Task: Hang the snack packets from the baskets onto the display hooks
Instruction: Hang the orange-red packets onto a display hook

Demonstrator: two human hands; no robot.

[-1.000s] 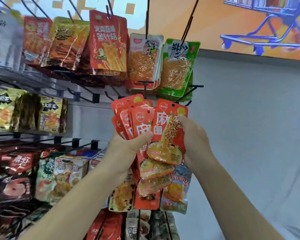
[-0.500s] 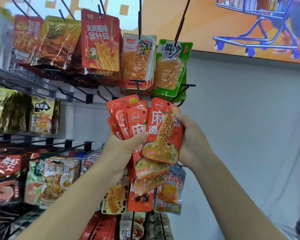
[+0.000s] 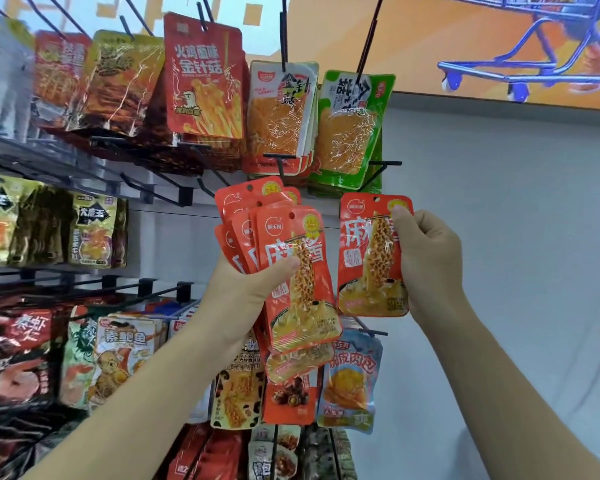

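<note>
One orange noodle packet is now pulled clear of the fan, sitting apart at centre right.
The right hand is pinching it by its upper corner; the left hand is gripping the fanned stack of orange packets at frame centre, below the loaded display hooks.

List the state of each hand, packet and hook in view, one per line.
Left hand: closed on a fanned stack of orange packets.
Right hand: pinching a single orange packet, held upright, apart from the stack.
Green packets: hanging on a hook.
Red mushroom packets: hanging on a hook.
Hook below the green packets: bare at its tip.
</note>
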